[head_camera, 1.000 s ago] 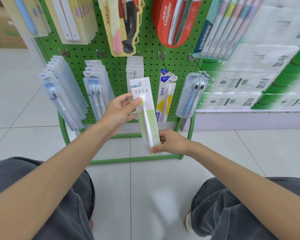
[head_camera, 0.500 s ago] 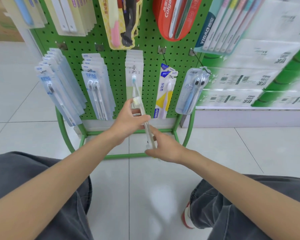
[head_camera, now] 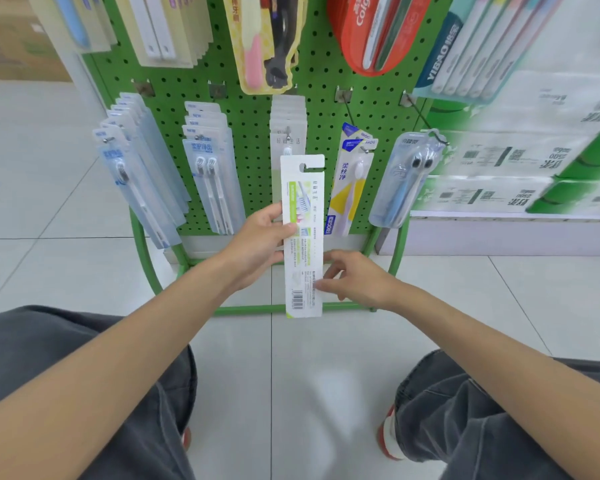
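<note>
Against green pegboard (head_camera: 250,98), left hand (head_camera: 257,244) is gripping the toothbrush pack (head_camera: 302,237); right hand (head_camera: 357,282), fingers relaxed, is touching its edge. Hanging slot (head_camera: 305,167) is likely needing the hook (head_camera: 287,134).

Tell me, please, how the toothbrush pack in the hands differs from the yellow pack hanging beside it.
The held pack shows its printed back with a barcode; the yellow pack shows its front, brush visible. The held pack is off the rack, gripped by the left hand; the yellow pack hangs on it. Both are long, narrow cards.
</note>
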The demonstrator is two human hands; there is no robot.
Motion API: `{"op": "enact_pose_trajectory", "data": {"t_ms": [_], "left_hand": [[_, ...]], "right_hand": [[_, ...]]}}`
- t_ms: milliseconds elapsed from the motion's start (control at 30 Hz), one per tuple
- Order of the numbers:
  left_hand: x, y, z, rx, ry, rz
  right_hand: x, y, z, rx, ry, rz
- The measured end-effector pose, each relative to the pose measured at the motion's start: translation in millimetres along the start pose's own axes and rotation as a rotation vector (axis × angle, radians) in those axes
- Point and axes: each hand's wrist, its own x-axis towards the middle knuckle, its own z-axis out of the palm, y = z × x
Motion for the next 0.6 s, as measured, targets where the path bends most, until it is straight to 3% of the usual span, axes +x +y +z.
{"op": "enact_pose_trajectory", "data": {"t_ms": [600], "left_hand": [[-1, -2, 6, 0.046, -0.111, -0.056]], "right_hand": [[-9, -29, -44, 0.213, 0.334, -0.153]]}}
